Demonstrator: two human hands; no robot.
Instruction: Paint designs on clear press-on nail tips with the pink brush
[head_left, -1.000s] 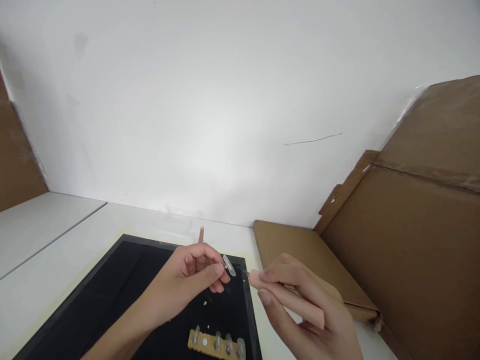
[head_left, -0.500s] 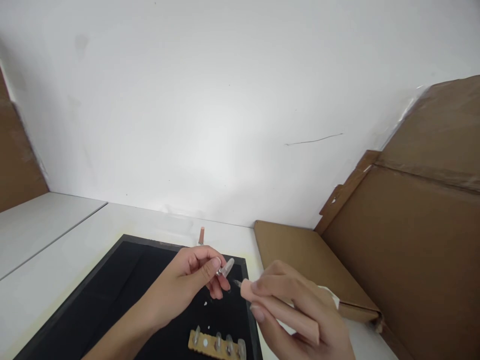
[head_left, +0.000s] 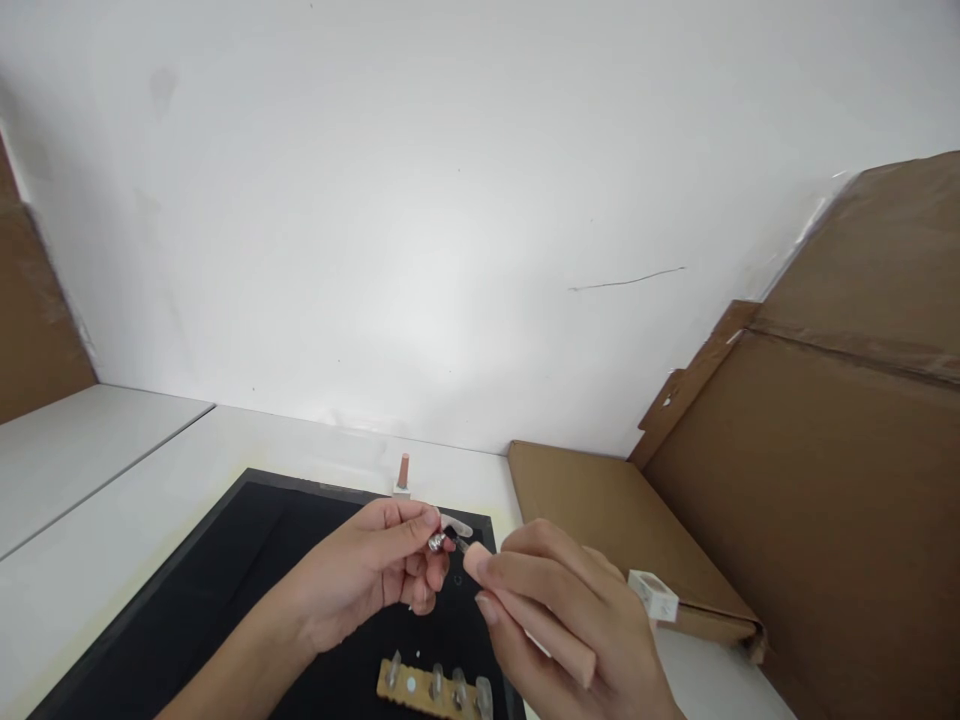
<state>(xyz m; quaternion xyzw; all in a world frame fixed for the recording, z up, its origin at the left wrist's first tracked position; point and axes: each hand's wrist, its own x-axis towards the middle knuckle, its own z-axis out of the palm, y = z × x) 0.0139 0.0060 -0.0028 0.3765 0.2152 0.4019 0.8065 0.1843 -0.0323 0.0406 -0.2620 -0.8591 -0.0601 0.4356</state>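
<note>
My left hand (head_left: 364, 565) is closed in a pinch on a clear false nail tip (head_left: 457, 524), which points to the right. A small silver piece (head_left: 436, 542) shows beneath its base at my thumb. In my right hand (head_left: 577, 615) is a nail polish brush (head_left: 546, 632) with a long peach cap. Its dark bristles meet the nail tip near the base, or lie just in front of it. Below my hands, a tan strip (head_left: 427, 700) carries several upright clear nail tips and a white dot; the frame cuts off its lower edge.
A black mat (head_left: 232, 560) lies under my hands on the white table (head_left: 150, 470). Behind it stands a peach-capped polish bottle (head_left: 403, 475). A square white bottle (head_left: 654, 597) is right of my right hand, beside a cardboard box (head_left: 600, 490). Cardboard panels (head_left: 847, 450) border the right side.
My right hand has moved left and slightly up, bringing the brush to the nail tip. The nail tip has turned flatter in my left hand. More of the square white bottle shows.
</note>
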